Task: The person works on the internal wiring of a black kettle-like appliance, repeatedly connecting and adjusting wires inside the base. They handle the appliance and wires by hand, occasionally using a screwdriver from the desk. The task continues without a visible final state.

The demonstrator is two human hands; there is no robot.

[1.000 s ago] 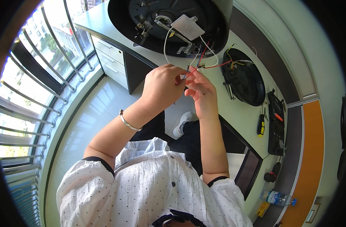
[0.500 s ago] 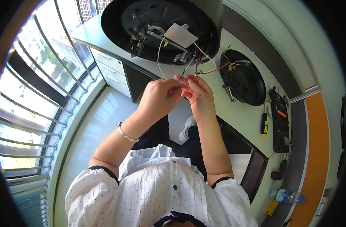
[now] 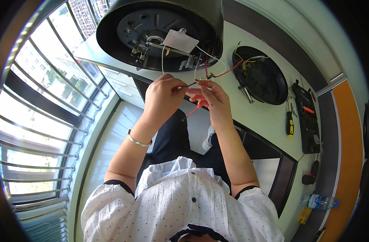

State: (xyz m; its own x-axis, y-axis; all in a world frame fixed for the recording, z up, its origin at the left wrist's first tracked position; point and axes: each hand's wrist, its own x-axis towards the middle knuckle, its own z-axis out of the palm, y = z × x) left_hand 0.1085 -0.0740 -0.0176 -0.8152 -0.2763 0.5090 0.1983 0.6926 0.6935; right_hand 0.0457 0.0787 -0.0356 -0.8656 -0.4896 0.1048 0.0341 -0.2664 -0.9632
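My left hand (image 3: 162, 97) pinches a dark wire (image 3: 188, 85) that runs toward a small connector (image 3: 210, 76). My right hand (image 3: 214, 101) has thumb and index finger closed on the wires just below that connector, with a red wire (image 3: 191, 113) dangling from between its fingers. Above both hands, a large dark round appliance (image 3: 114, 48) lies on its side, its open underside showing brackets and a pale metal plate (image 3: 179, 40) with white wires coming off it. Right of the hands lies a black oval cover (image 3: 269, 80) with red and yellow wires on it.
A pale desk (image 3: 269, 129) carries a screwdriver (image 3: 289, 125), a black tool case (image 3: 309, 133), a black-and-red tool (image 3: 310, 175) and a water bottle (image 3: 316, 201). Drawers (image 3: 124, 88) sit at the left, beside a barred window (image 3: 43, 121). My legs show below my hands.
My left hand has pulled slightly away leftward, stretching the dark wire sideways. The red wire now hangs lower, beneath my right hand. The whole view has shifted a little.
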